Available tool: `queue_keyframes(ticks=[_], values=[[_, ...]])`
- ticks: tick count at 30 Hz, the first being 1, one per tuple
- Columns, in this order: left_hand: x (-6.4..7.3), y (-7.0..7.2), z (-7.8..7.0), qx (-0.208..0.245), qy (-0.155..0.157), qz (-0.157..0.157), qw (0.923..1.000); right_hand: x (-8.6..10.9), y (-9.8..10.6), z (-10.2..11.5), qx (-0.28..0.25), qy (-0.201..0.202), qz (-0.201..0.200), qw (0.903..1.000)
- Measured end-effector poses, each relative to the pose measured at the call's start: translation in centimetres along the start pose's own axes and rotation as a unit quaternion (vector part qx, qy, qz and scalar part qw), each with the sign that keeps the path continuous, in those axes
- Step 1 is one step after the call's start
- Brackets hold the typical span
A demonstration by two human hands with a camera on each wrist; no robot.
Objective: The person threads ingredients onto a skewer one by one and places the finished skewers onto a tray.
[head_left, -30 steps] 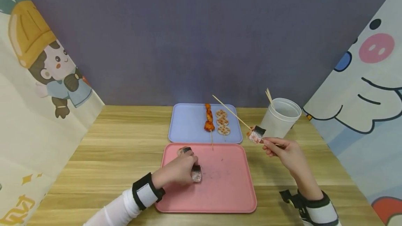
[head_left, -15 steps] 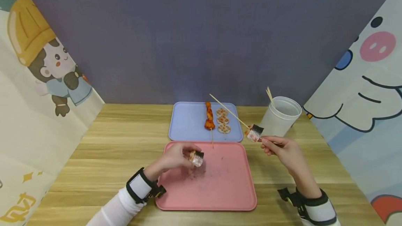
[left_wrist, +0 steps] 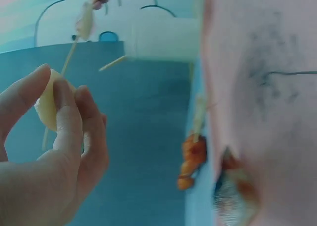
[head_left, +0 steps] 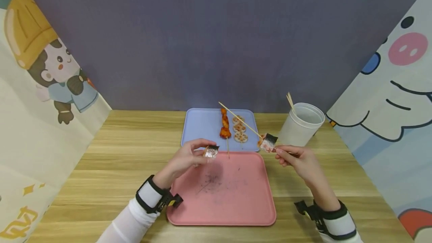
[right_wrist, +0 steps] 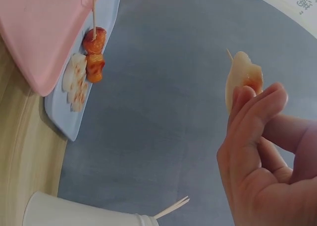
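Observation:
My left hand pinches a fish piece with black and silvery skin, held above the far left part of the pink tray. In the left wrist view the thumb and fingers press its pale flesh. My right hand pinches the lower end of a wooden skewer that runs up and left. A similar fish piece is threaded on it, right by the fingertips. Another fish piece lies on the tray, seen in the left wrist view; my left hand mostly hides it from the head view.
Behind the pink tray, a blue tray bears a skewer of orange-red meat and a skewer of lotus root slices. A white tub with several skewers stands at the back right. Dark crumbs mark the pink tray.
My left hand has lifted the fish piece off the pink tray and carried it up and away from me. The right hand, with its skewer, has shifted slightly left.

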State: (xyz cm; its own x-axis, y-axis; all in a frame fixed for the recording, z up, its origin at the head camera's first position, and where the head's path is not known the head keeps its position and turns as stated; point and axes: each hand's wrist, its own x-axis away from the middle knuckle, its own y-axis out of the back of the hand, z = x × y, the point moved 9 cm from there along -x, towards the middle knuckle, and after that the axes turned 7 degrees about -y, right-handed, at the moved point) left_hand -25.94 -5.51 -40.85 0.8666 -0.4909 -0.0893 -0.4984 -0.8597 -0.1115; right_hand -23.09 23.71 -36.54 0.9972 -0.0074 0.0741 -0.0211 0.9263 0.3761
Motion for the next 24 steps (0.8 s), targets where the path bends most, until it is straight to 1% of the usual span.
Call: queue_keyframes(ticks=[3, 5, 7, 11, 14, 16, 18, 21, 24], values=[[-0.2, 0.4, -1.6, -0.013, -0.022, -0.004, 0.9997, -0.1, -0.3, 0.4, -0.008, 0.011, 0.007, 0.9999], [-0.4, 1.0, -2.7, -0.023, -0.042, -0.015, 0.9988, 0.0, -0.5, 0.7, -0.013, 0.020, 0.011, 0.9996], [-0.6, 1.7, -3.9, -0.023, -0.061, -0.031, 0.9974, 0.0, -0.8, 1.2, -0.017, 0.030, 0.016, 0.9993], [-1.0, 3.0, -5.9, 0.033, -0.090, -0.071, 0.9929, 0.2, -1.3, 2.0, -0.019, 0.048, 0.029, 0.9982], [-1.2, 3.6, -7.2, 0.095, -0.113, -0.090, 0.9850, 0.2, -1.5, 2.9, -0.019, 0.065, 0.034, 0.9971], [-1.3, 3.8, -7.9, 0.128, -0.131, -0.092, 0.9788, 0.2, -1.6, 3.5, -0.019, 0.077, 0.032, 0.9963], [-1.4, 3.8, -8.5, 0.152, -0.147, -0.089, 0.9734, 0.2, -1.6, 4.1, -0.019, 0.088, 0.030, 0.9955], [-1.7, 3.8, -9.3, 0.169, -0.168, -0.081, 0.9677, 0.5, -1.5, 5.0, -0.021, 0.100, 0.029, 0.9943], [-2.0, 4.0, -10.1, 0.183, -0.195, -0.081, 0.9603, 0.8, -1.5, 5.6, -0.034, 0.110, 0.039, 0.9926]])
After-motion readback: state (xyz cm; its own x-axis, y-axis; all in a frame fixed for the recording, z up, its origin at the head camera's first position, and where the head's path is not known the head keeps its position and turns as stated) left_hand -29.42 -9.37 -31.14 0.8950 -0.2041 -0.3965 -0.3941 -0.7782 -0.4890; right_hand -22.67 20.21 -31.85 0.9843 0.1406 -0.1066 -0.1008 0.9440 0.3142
